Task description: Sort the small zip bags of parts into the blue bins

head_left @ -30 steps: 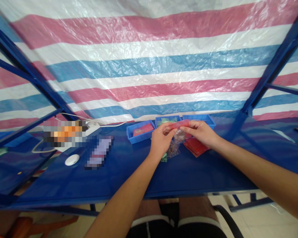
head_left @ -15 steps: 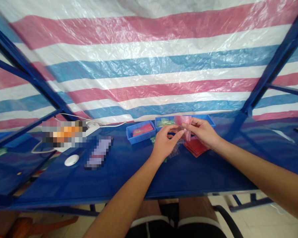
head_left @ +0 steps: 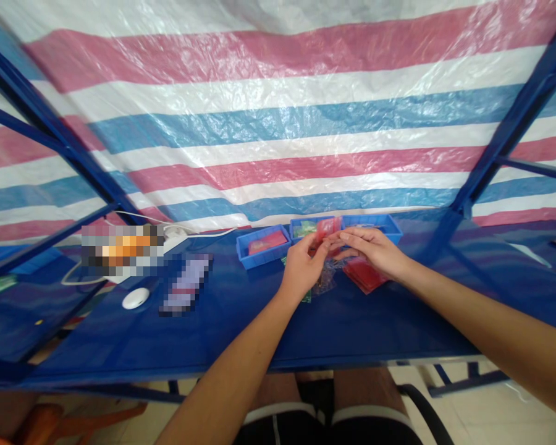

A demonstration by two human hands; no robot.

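Red pkt point(head_left: 328, 228) has just shifted L: a moment ago it hung farther R, at the R hand's fingers; now it's up in front of mid blue bin point(head_left: 311, 219). L hand point(head_left: 303, 262) has a narrow pinch on its lower edge, thumb vs. fingers. R hand point(head_left: 375, 250) is right beside, thumb and fingers partly apart near same edge; can't tell if they grip. Looks like the hold now leans on the L hand, so handling seems mid-way, pkt not set down yet. Stack of red bags point(head_left: 366, 275) lies below R hand, clear bags point(head_left: 325, 281) just L of it, w/ L blue bin point(head_left: 266, 258) and R blue bin point(head_left: 396, 237) either side of mid one.
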